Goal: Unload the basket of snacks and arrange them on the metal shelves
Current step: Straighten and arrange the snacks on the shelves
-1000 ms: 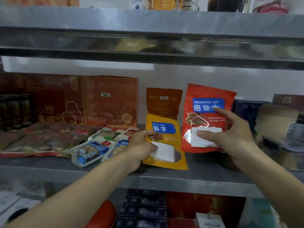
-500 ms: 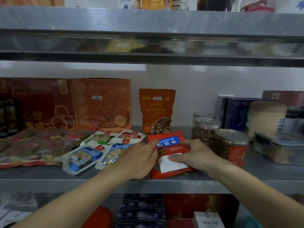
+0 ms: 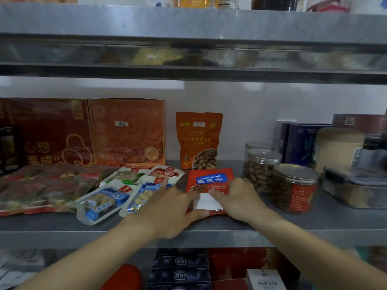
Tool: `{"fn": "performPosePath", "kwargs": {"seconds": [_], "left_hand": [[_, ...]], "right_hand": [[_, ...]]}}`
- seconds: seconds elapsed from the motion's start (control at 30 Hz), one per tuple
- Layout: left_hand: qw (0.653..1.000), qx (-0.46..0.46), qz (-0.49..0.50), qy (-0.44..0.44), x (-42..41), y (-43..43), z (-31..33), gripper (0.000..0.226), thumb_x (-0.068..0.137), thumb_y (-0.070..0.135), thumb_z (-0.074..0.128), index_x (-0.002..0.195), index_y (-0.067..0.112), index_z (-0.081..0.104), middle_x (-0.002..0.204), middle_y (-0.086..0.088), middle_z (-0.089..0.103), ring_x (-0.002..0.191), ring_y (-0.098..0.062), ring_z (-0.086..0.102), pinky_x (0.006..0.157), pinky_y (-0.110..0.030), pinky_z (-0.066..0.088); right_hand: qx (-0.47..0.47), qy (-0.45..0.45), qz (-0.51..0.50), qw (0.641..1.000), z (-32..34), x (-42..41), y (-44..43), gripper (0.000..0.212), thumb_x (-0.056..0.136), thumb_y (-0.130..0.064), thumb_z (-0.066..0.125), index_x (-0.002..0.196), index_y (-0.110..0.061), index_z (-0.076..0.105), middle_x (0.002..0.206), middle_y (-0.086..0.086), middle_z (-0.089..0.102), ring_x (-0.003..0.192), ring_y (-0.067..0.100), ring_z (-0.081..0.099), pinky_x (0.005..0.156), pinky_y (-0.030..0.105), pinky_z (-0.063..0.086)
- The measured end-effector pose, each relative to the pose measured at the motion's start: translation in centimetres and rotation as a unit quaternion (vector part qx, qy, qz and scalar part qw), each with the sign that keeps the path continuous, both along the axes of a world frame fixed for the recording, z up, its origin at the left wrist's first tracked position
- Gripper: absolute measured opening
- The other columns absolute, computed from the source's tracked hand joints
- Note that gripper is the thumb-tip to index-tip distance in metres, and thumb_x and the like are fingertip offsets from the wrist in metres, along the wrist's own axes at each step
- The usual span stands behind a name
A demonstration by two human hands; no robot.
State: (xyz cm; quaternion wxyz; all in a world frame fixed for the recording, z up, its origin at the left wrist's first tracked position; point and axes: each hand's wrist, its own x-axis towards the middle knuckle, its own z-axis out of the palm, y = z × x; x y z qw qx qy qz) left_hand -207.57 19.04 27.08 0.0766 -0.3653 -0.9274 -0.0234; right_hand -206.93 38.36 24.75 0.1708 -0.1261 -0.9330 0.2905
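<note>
Red macadamia nut pouch lies flat on the middle metal shelf, near the front edge, blue label facing up. Left hand rests on its left edge, fingers spread loosely over the pouch and shelf. Right hand presses on its right side, fingers curled, thumb on the white patch. Both hands touch the pouch; neither lifts it.

Just behind the pouch an orange nut pouch stands upright against the wall. Left of the hands, small blue-and-white snack packets lie overlapping, with flat red vacuum packs further left. Two large orange-red boxes stand at the back left. Right of the pouch, a clear jar of nuts and a jar with a red label stand side by side, close together. Dark blue boxes and a clear lidded container sit at the far right.
</note>
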Motion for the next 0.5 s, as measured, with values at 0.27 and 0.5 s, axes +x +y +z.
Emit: {"fn": "performPosePath", "kwargs": {"seconds": [0.27, 0.5], "left_hand": [[0.995, -0.058, 0.011, 0.077, -0.3, -0.1, -0.2, 0.074, 0.089, 0.067, 0.010, 0.144, 0.026, 0.039, 0.130, -0.005, 0.052, 0.125, -0.022, 0.044, 0.120, -0.054, -0.001], [0.992, -0.016, 0.012, 0.127, -1.0, -0.9, 0.1, 0.093, 0.073, 0.079, -0.013, 0.148, 0.040, 0.024, 0.143, 0.001, 0.037, 0.139, -0.022, 0.027, 0.120, -0.053, -0.003]], "right_hand": [[0.041, -0.012, -0.005, 0.999, -0.7, -0.5, -0.8, 0.051, 0.092, -0.059, 0.052, 0.118, -0.016, 0.065, 0.122, 0.014, 0.060, 0.120, 0.031, 0.048, 0.100, 0.033, 0.039], [0.085, 0.003, 0.025, 0.996, 1.1, 0.9, -0.9, 0.059, 0.092, -0.067, 0.043, 0.135, -0.027, 0.052, 0.137, 0.010, 0.050, 0.126, 0.027, 0.041, 0.104, 0.037, 0.037]]}}
